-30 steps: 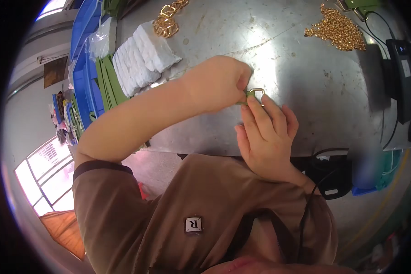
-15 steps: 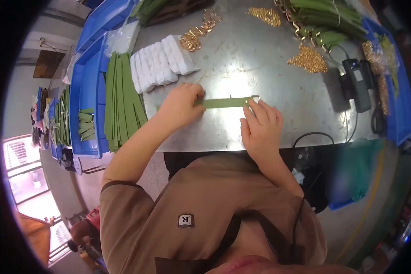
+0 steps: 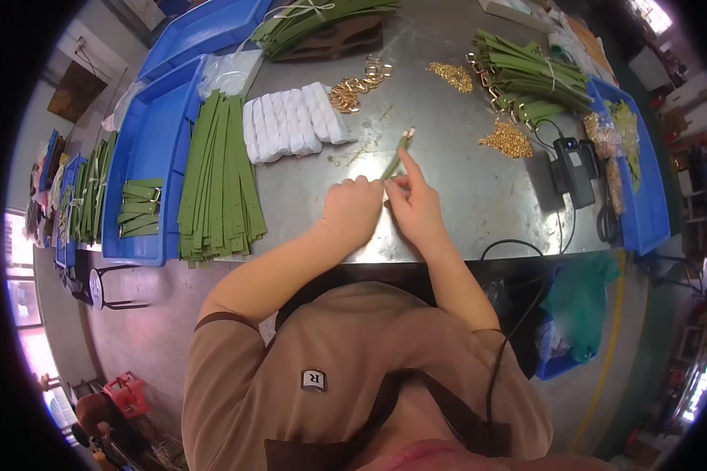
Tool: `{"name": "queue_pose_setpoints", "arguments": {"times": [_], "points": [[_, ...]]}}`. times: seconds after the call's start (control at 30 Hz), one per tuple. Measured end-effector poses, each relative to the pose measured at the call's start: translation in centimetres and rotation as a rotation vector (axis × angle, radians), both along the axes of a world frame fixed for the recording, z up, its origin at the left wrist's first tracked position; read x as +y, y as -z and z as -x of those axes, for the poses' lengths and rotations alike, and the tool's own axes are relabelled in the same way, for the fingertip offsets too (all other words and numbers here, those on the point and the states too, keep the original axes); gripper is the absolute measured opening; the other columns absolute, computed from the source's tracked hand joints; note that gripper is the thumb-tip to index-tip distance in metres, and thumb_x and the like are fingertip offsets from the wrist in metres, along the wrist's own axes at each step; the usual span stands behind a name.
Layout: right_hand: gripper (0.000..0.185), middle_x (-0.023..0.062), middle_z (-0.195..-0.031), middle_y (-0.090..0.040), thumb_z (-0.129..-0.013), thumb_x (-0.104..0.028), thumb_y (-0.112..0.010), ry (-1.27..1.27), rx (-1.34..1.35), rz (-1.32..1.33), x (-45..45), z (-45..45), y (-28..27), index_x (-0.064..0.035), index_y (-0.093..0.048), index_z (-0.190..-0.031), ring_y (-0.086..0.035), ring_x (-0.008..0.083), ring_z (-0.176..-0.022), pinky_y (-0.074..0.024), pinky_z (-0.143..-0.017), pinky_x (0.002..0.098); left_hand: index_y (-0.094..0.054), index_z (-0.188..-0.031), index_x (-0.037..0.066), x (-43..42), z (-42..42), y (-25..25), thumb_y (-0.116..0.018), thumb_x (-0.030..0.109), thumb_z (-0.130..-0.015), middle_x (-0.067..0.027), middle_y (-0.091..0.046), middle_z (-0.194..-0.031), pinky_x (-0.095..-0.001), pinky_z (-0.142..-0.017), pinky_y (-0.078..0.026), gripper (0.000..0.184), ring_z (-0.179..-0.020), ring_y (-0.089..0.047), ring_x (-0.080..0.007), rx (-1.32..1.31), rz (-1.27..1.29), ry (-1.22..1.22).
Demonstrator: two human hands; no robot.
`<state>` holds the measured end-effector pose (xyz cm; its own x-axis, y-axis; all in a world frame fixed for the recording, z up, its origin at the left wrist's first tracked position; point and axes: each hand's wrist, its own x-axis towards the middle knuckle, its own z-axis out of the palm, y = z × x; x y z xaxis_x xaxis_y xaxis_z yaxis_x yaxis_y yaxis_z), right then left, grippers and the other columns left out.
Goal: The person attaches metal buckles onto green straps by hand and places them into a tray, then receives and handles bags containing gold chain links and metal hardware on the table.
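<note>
Held between my two hands over the metal table is a green strap (image 3: 393, 166), tilted up and away, with a small metallic bit at its far end. My left hand (image 3: 353, 210) is closed in a fist around the strap's near end, fingers curled and mostly hiding it. My right hand (image 3: 414, 206) pinches the strap beside it, index finger stretched along its length. White wrapped bundles (image 3: 287, 125) lie just beyond my left hand, with gold-coloured buckles (image 3: 353, 93) next to them.
Loose green straps (image 3: 221, 180) lie at left beside a blue tray (image 3: 177, 169) holding buckled pieces. Small gold-coloured parts (image 3: 507, 140) sit in piles at right, near tied straps (image 3: 526, 74) and a black device (image 3: 573, 171) with cables. Another blue tray (image 3: 644, 212) stands at the right edge.
The strap lay flat and stretched sideways between my hands; now it points away from me. My hands have come together, the left moving right and the right moving left.
</note>
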<state>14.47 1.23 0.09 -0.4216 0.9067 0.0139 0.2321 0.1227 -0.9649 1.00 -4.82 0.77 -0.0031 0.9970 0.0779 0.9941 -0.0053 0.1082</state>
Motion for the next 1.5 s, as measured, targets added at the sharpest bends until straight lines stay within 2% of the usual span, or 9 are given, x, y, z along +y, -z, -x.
{"name": "queue_pose_setpoints", "arguments": {"times": [0.27, 0.37, 0.47, 0.57, 0.7, 0.8, 1.33, 1.43, 1.5], "points": [[0.021, 0.0074, -0.085, -0.069, -0.089, -0.009, -0.063, -0.008, 0.137, 0.314, 2.8, 1.7, 2.4, 0.0034, -0.067, -0.105, -0.065, 0.0134, -0.071, -0.0532, -0.066, 0.0253, -0.059, -0.091, 0.004, -2.1, 1.0, -0.4, -0.061, 0.024, -0.088, -0.0131, -0.062, -0.081, -0.0419, -0.063, -0.052, 0.021, -0.071, -0.065, -0.0281, -0.401, -0.063, -0.068], [0.022, 0.0078, -0.087, -0.068, -0.089, -0.006, -0.062, 0.043, 0.280, 0.362, 4.4, 2.3, 2.6, 0.0045, -0.065, -0.107, -0.065, 0.0143, -0.074, -0.0531, -0.066, 0.0254, -0.059, -0.092, 0.003, -2.3, 2.7, 0.9, -0.066, 0.024, -0.088, -0.0076, -0.058, -0.068, -0.0343, -0.054, -0.047, 0.022, -0.060, -0.059, -0.0201, -0.849, 0.088, -0.260], [0.022, 0.0094, -0.088, -0.067, -0.088, -0.006, -0.063, 0.042, 0.206, 0.324, 5.8, 3.1, 2.8, 0.0040, -0.064, -0.108, -0.065, 0.0170, -0.077, -0.0535, -0.067, 0.0275, -0.058, -0.090, 0.007, -1.7, 4.1, 2.0, -0.067, 0.018, -0.090, 0.0035, -0.048, -0.062, -0.0223, -0.042, -0.023, 0.014, -0.046, -0.036, -0.0056, -1.821, 0.592, -0.375], [0.025, 0.0138, -0.090, -0.068, -0.086, -0.012, -0.064, 0.010, -0.147, 0.023, 6.5, 3.7, 2.2, 0.0004, -0.066, -0.108, -0.067, 0.0257, -0.080, -0.0541, -0.070, 0.0348, -0.055, -0.086, 0.008, -0.8, 4.2, 2.9, -0.065, 0.016, -0.091, 0.0030, -0.045, -0.061, -0.0233, -0.039, -0.019, 0.014, -0.044, -0.032, -0.0051, -2.086, 0.711, -0.336], [0.031, 0.0174, -0.102, -0.064, -0.080, -0.024, -0.068, 0.152, -0.713, -0.639, 6.7, 6.7, -1.9, -0.0060, -0.069, -0.106, -0.064, 0.0371, -0.090, -0.0521, -0.079, 0.0456, -0.051, -0.082, 0.008, 0.1, 3.6, 2.3, -0.062, 0.013, -0.092, 0.0022, -0.042, -0.060, -0.0233, -0.039, -0.018, 0.016, -0.044, -0.030, -0.0056, -2.049, 0.671, -0.357], [0.028, 0.0183, -0.103, -0.060, -0.079, -0.024, -0.071, 0.050, -0.468, -0.603, 9.2, 10.1, -1.2, -0.0063, -0.070, -0.101, -0.062, 0.0368, -0.094, -0.0508, -0.081, 0.0440, -0.048, -0.080, 0.008, 0.2, 3.7, 2.3, -0.060, 0.014, -0.093, 0.0010, -0.040, -0.059, -0.0240, -0.039, -0.017, 0.019, -0.044, -0.030, -0.0071, -2.090, 0.705, -0.330], [0.011, 0.0174, -0.094, -0.062, -0.080, -0.014, -0.065, 0.062, -0.426, -0.598, 12.4, 12.2, 2.5, -0.0055, -0.070, -0.086, -0.063, 0.0365, -0.086, -0.0518, -0.077, 0.0432, -0.050, -0.077, 0.007, 0.2, 2.9, 2.9, -0.061, 0.010, -0.090, -0.0011, -0.045, -0.058, -0.0244, -0.039, -0.018, 0.017, -0.042, -0.032, -0.0080, -2.049, 0.693, -0.357], [0.014, 0.0160, -0.086, -0.064, -0.085, -0.015, -0.063, 0.086, -0.241, -0.649, 11.3, 9.8, 1.2, -0.0029, -0.069, -0.087, -0.066, 0.0332, -0.077, -0.0526, -0.070, 0.0429, -0.050, -0.079, 0.007, 0.4, 2.5, 2.3, -0.060, 0.008, -0.089, -0.0015, -0.045, -0.060, -0.0239, -0.038, -0.019, 0.014, -0.042, -0.034, -0.0087, -2.050, 0.674, -0.433], [0.014, 0.0099, -0.080, -0.066, -0.087, -0.010, -0.065, 0.014, -0.008, -0.340, 8.6, 7.1, -1.2, -0.0005, -0.069, -0.097, -0.066, 0.0178, -0.068, -0.0517, -0.063, 0.0286, -0.051, -0.081, 0.007, 0.5, 2.2, 2.6, -0.059, 0.008, -0.089, -0.0016, -0.045, -0.061, -0.0237, -0.038, -0.020, 0.012, -0.042, -0.034, -0.0086, -2.078, 0.649, -0.427]]}}
